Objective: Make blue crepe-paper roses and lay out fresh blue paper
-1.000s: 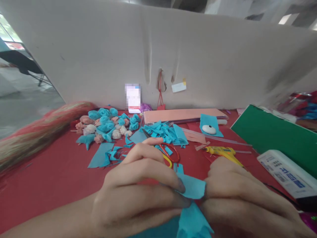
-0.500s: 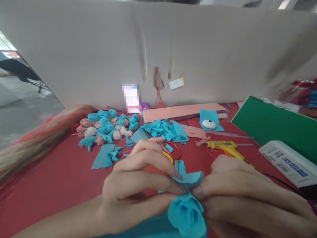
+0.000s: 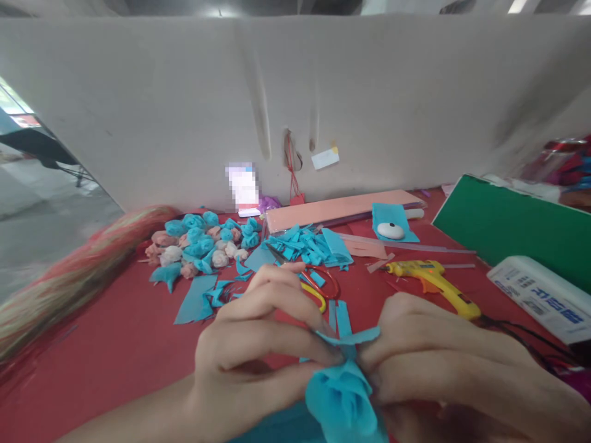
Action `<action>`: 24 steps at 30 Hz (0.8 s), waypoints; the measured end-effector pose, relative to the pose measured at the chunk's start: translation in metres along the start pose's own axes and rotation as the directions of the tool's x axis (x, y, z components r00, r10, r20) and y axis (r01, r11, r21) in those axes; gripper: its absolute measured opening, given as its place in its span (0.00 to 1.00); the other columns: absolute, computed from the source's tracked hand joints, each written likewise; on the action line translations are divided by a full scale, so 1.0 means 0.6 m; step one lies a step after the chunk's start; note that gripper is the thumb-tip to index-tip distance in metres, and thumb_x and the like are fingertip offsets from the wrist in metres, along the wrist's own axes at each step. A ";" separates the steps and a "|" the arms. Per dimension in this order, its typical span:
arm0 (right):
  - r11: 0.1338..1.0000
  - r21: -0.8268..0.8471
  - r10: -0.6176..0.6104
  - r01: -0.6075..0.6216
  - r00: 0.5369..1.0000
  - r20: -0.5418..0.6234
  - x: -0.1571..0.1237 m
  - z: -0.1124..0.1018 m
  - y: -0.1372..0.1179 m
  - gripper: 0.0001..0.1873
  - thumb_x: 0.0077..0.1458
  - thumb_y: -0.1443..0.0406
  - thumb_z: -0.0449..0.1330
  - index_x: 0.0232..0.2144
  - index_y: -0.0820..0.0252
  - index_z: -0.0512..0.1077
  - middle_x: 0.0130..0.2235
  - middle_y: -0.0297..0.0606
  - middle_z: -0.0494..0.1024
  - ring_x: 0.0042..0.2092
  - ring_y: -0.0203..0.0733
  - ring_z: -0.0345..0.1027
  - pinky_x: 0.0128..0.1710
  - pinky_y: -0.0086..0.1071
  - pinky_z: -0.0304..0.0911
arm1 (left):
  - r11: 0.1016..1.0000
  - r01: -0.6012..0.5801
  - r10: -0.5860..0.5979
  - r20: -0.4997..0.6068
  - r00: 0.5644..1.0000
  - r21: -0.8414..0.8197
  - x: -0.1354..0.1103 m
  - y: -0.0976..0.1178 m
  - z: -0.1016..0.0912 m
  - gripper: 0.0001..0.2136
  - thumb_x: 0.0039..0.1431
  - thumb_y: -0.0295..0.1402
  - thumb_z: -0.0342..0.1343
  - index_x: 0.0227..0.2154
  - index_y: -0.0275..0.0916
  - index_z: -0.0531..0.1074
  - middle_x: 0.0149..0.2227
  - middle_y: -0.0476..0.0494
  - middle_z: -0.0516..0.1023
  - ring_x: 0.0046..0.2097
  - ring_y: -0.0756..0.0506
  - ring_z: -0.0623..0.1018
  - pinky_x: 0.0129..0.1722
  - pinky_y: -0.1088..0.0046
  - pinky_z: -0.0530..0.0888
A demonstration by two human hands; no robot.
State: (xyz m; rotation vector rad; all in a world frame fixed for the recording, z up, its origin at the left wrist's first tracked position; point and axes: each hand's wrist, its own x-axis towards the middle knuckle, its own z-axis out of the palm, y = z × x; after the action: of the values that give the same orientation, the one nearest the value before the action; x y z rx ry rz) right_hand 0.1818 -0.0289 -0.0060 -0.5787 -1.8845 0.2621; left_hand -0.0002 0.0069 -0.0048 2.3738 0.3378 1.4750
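Note:
Between my two hands is a blue crepe paper flower [image 3: 341, 400], its ruffled petals facing me. My left hand [image 3: 258, 344] is closed, with thumb and fingertips pinching the flower's base from the left. From the right, my right hand [image 3: 443, 363] pinches the same base, its fingertips partly hidden by the paper. A blue paper piece [image 3: 353, 336] sticks out sideways above the pinch. Just beyond my left hand lie scissors [image 3: 318, 289] with red and yellow handles. Blue paper strips [image 3: 342, 317] lie on the red table behind the flower.
Blue, pink and white paper flowers [image 3: 198, 240] cluster at the back left, beside cut blue strips [image 3: 300, 243]. A yellow glue gun [image 3: 434, 280] lies right of centre. A green board [image 3: 512, 227] and white box [image 3: 540, 295] stand right. A lit phone [image 3: 244, 187] leans against the wall.
Both hands still pinch the flower. The flower has tilted and shifted slightly left, and my right hand has turned a little, uncovering more of the glue gun. The view has shifted slightly.

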 end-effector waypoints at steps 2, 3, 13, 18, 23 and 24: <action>1.000 -0.003 0.008 -0.008 1.000 0.009 -0.003 -0.001 0.002 0.04 0.52 0.69 0.58 0.26 0.61 0.70 0.27 0.30 0.77 0.28 0.28 0.71 0.31 0.21 0.70 | 1.000 0.004 -0.004 -0.008 1.000 -0.005 0.000 0.000 0.001 0.06 0.54 0.31 0.56 0.24 0.35 0.72 0.27 0.50 0.71 0.33 0.51 0.71 0.48 0.68 0.70; 1.000 -0.005 -0.028 0.028 0.999 0.031 -0.003 -0.002 0.002 0.01 0.50 0.70 0.60 0.27 0.61 0.71 0.28 0.30 0.77 0.28 0.28 0.71 0.32 0.20 0.70 | 1.000 0.006 -0.006 -0.014 1.000 -0.011 -0.001 0.000 0.002 0.06 0.54 0.31 0.57 0.24 0.35 0.72 0.27 0.50 0.71 0.33 0.51 0.71 0.48 0.68 0.70; 0.987 -0.145 -0.086 0.070 0.991 -0.105 0.006 0.010 -0.011 0.08 0.51 0.68 0.57 0.21 0.60 0.69 0.22 0.31 0.73 0.20 0.28 0.63 0.20 0.22 0.63 | 0.997 0.046 -0.046 0.001 0.999 -0.060 -0.016 -0.009 0.004 0.02 0.54 0.28 0.57 0.27 0.36 0.73 0.30 0.49 0.70 0.36 0.50 0.70 0.53 0.65 0.66; 0.981 -0.188 0.010 -0.037 0.989 -0.147 0.000 0.014 -0.013 0.08 0.52 0.66 0.57 0.22 0.57 0.69 0.21 0.30 0.72 0.20 0.30 0.63 0.18 0.25 0.62 | 0.996 0.039 -0.039 -0.007 0.999 -0.085 -0.014 -0.004 0.003 0.02 0.53 0.29 0.58 0.27 0.36 0.73 0.30 0.50 0.70 0.34 0.52 0.70 0.53 0.68 0.66; 0.980 -0.188 0.028 -0.066 0.980 -0.196 -0.003 0.015 -0.014 0.07 0.50 0.70 0.57 0.22 0.57 0.71 0.20 0.31 0.71 0.19 0.30 0.61 0.17 0.26 0.59 | 0.995 0.032 -0.032 0.006 0.999 -0.089 -0.019 -0.005 0.001 0.02 0.54 0.28 0.56 0.28 0.36 0.73 0.31 0.48 0.72 0.37 0.50 0.71 0.54 0.66 0.66; 0.982 -0.177 0.034 -0.069 0.981 -0.191 -0.003 0.012 -0.014 0.07 0.49 0.72 0.57 0.23 0.57 0.71 0.21 0.31 0.71 0.19 0.30 0.61 0.17 0.26 0.60 | 0.996 0.035 -0.034 0.018 0.999 -0.084 -0.020 -0.006 0.001 0.02 0.54 0.28 0.56 0.28 0.36 0.73 0.32 0.48 0.72 0.37 0.50 0.71 0.54 0.66 0.66</action>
State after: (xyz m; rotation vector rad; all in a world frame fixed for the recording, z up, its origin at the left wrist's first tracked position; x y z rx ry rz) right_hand 0.1731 -0.0366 -0.0065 -0.7518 -1.7228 0.0643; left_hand -0.0053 0.0057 -0.0164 2.3015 0.3049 1.4246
